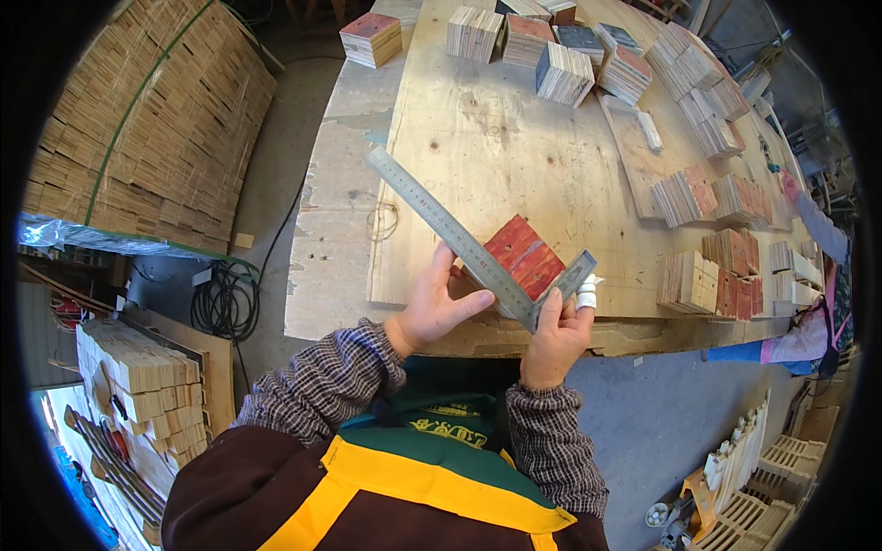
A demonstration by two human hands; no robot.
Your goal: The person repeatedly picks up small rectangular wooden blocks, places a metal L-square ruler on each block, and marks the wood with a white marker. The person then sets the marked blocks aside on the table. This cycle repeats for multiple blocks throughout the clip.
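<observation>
A steel try square [430,208] with a long graduated blade lies slantwise over a red-faced plywood block [525,256] near the table's front edge. The red face sits in the square's inside corner, between blade and stock. My right hand [557,342] grips the square close to its corner, thumb on top; a white wrap covers one finger. On the near left side, my left hand [430,305] holds the block's edge beside the blade, its thumb and forefinger spread around it. The blade and the hand partly hide the block's lower side.
The plywood-topped worktable [459,147] carries block stacks [563,73] at the back and more stacks [689,282] along the right. A single block [371,39] stands far left. A wrapped pallet of wood [156,119] and coiled cable [225,301] are left. Another person's sleeve [822,230] shows far right.
</observation>
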